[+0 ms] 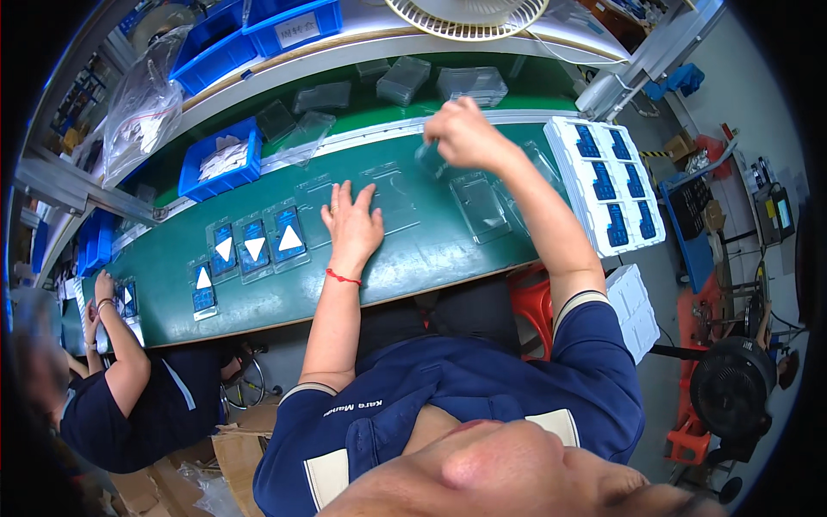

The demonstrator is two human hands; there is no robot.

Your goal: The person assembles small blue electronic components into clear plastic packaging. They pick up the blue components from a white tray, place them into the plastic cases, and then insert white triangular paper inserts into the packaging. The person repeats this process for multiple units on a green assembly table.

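Observation:
My left hand (351, 226) lies with its fingers spread on the green bench, between two clear plastic trays, one of them (396, 200) just to its right. Farther off and to the right, my right hand (463, 136) is closed, pinching a clear plastic tray (429, 160) that hangs below its fingers. More clear trays, such as this one (480, 207), lie under my right forearm. Left of my left hand, several dark blue boards with white triangles, one of them here (289, 234), rest in clear trays.
Stacks of clear trays (472, 84) stand along the back. A blue bin (222, 160) holds white slips. On the right, a white foam tray (606, 243) carries several blue boards. A white fan (469, 17) sits above. Another person (129, 379) works at the far left.

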